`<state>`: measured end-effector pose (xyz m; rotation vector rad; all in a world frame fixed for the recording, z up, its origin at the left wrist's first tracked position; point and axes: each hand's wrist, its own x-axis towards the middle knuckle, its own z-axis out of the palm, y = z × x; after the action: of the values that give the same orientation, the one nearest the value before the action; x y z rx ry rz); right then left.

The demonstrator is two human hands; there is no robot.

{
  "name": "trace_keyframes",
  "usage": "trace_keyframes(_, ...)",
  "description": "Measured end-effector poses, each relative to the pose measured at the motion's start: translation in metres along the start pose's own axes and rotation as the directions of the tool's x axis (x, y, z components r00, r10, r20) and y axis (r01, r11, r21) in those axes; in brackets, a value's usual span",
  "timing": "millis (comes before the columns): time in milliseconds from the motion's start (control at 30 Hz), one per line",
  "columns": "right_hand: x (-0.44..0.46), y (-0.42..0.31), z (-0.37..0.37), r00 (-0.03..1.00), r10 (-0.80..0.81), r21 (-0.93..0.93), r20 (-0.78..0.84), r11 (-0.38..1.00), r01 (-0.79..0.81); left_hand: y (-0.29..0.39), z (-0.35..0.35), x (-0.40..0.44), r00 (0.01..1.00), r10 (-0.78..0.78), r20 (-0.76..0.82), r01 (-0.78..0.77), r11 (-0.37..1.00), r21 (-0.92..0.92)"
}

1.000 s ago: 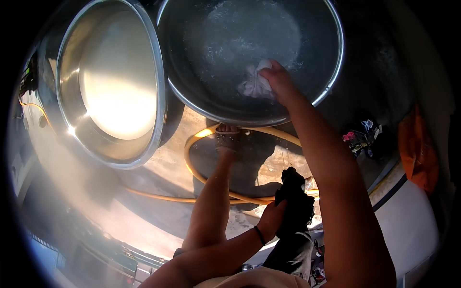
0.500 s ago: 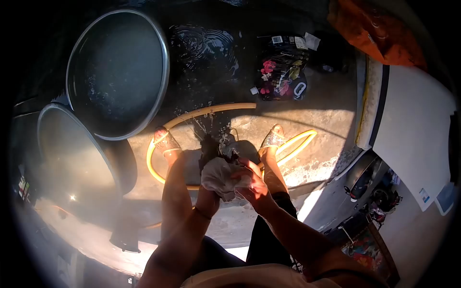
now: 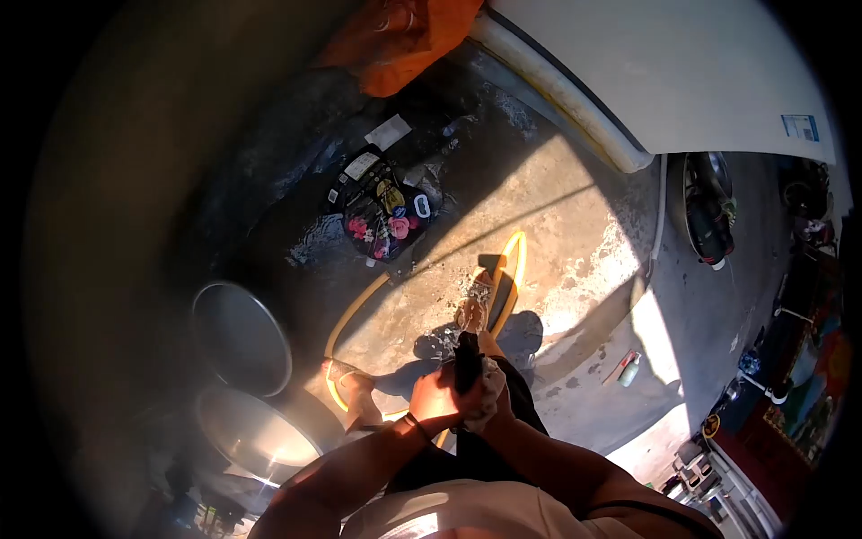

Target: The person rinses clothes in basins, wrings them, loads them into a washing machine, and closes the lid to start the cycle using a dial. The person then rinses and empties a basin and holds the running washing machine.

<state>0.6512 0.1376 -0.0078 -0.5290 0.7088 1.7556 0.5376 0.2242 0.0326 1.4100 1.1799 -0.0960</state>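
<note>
My left hand (image 3: pixel 435 397) is closed around a bundled wet cloth, with a dark band on its wrist. The dark part of the cloth (image 3: pixel 467 361) sticks up above the fist, and a pale, wet-looking part (image 3: pixel 491 384) shows against my right hand (image 3: pixel 496 415). That right hand is closed on the same bundle, right beside the left one, its fingers partly hidden. Both hands are over my lap, above the wet concrete floor. Beneath them a yellow hose (image 3: pixel 337 337) curves around my feet.
Two large metal basins, one (image 3: pixel 241 340) dark inside and one (image 3: pixel 256 436) sunlit, stand at the left. A black flowered pouch (image 3: pixel 382 211) lies on the wet floor. An orange bag (image 3: pixel 404 40) and a white appliance (image 3: pixel 620 63) are at the top. A small bottle (image 3: pixel 629 370) lies at the right.
My view has swung to the right, so the basins sit lower and smaller. The cloth, earlier spread pale between both hands, is now bunched tightly with its dark part upward.
</note>
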Motion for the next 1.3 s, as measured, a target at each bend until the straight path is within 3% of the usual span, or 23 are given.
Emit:
trace_keyframes(33,-0.008,-0.020,0.015,0.998,0.044,0.051,0.046,0.998,-0.046,0.026,0.000,0.006,0.973,0.222,-0.062,-0.220,0.975,0.035)
trace_keyframes(67,-0.017,-0.040,0.030,0.992,0.087,0.098,0.092,0.991,-0.096,0.058,0.002,0.010,0.958,0.252,-0.137,-0.263,0.962,-0.068)
trace_keyframes(133,-0.037,-0.075,0.068,1.000,0.025,0.018,-0.003,1.000,-0.025,0.104,0.009,0.022,0.959,0.261,-0.111,-0.260,0.965,0.020)
trace_keyframes(200,-0.057,-0.110,0.088,0.999,-0.049,-0.005,-0.022,0.999,0.049,0.174,0.011,0.024,0.952,0.255,-0.172,-0.261,0.965,-0.015)
trace_keyframes(267,-0.085,-0.147,0.121,0.994,-0.091,-0.024,-0.055,0.996,0.090,0.232,0.013,0.029,0.918,0.351,-0.183,-0.358,0.934,-0.002)
trace_keyframes(333,-0.100,-0.176,0.161,0.956,-0.251,-0.163,0.152,0.948,0.274,0.281,0.010,0.035,0.916,0.373,-0.147,-0.371,0.928,0.046)
trace_keyframes(400,-0.127,-0.208,0.200,0.973,-0.175,-0.078,0.150,0.979,0.188,0.326,0.004,0.047,0.964,0.259,-0.061,-0.257,0.966,0.031)
trace_keyframes(467,-0.136,-0.236,0.226,0.950,-0.311,-0.162,-0.024,0.939,0.304,0.347,0.001,0.071,0.948,0.314,-0.047,-0.317,0.944,-0.088)
trace_keyframes(533,-0.152,-0.273,0.264,0.934,-0.323,-0.123,0.152,0.931,0.343,0.403,-0.011,0.079,0.924,0.382,-0.022,-0.378,0.903,-0.202)
trace_keyframes(567,-0.156,-0.292,0.278,0.916,-0.346,-0.108,0.206,0.922,0.372,0.430,-0.017,0.089,0.910,0.410,0.069,-0.373,0.878,-0.301)
trace_keyframes(600,-0.171,-0.305,0.316,0.883,-0.464,-0.111,0.071,0.876,0.470,0.458,-0.021,0.097,0.894,0.439,0.091,-0.377,0.846,-0.377)
trace_keyframes(733,-0.210,-0.394,0.407,0.604,-0.630,-0.122,0.489,0.636,0.762,0.599,-0.041,0.121,0.790,0.603,0.106,-0.471,0.710,-0.523)
trace_keyframes(867,-0.262,-0.482,0.510,0.339,-0.777,-0.092,0.531,0.344,0.934,0.741,-0.053,0.161,0.517,0.839,0.169,-0.589,0.492,-0.641)
trace_keyframes(933,-0.281,-0.520,0.557,0.257,-0.861,-0.044,0.439,0.265,0.963,0.807,-0.053,0.185,0.476,0.851,0.222,-0.557,0.487,-0.672)
trace_keyframes(1000,-0.285,-0.571,0.589,0.110,-0.860,-0.134,0.498,0.049,0.990,0.862,-0.046,0.241,0.459,0.848,0.265,-0.637,0.522,-0.567)
trace_keyframes(1033,-0.286,-0.596,0.603,0.107,-0.870,-0.130,0.482,0.050,0.990,0.887,-0.046,0.266,0.508,0.794,0.333,-0.642,0.607,-0.468)
trace_keyframes(1067,-0.286,-0.619,0.615,0.071,-0.910,-0.370,0.408,-0.093,0.925,0.909,-0.044,0.291,0.557,0.732,0.393,-0.640,0.679,-0.359)
trace_keyframes(1100,-0.288,-0.636,0.618,0.019,-0.941,-0.594,0.339,-0.198,0.780,0.924,-0.041,0.318,0.673,0.637,0.375,-0.660,0.746,-0.083)
trace_keyframes(1133,-0.290,-0.651,0.610,0.019,-0.946,-0.599,0.322,-0.189,0.778,0.921,-0.041,0.333,0.675,0.627,0.389,-0.653,0.753,-0.082)
trace_keyframes(1167,-0.290,-0.673,0.599,-0.042,-0.941,-0.837,0.335,-0.318,0.446,0.918,-0.045,0.350,0.644,0.691,0.329,-0.763,0.608,0.219)
trace_keyframes(1200,-0.288,-0.695,0.588,-0.085,-0.926,-0.928,0.368,-0.372,0.030,0.916,-0.050,0.366,0.587,0.756,0.290,-0.765,0.401,0.504)
trace_keyframes(1267,-0.281,-0.710,0.576,-0.056,-0.907,-0.907,0.417,-0.420,0.045,0.894,-0.063,0.389,0.413,0.887,0.204,-0.869,0.318,0.379)
trace_keyframes(1300,-0.277,-0.716,0.575,0.066,-0.894,-0.896,0.444,-0.444,0.010,0.887,-0.075,0.385,0.385,0.906,0.174,-0.878,0.302,0.371)
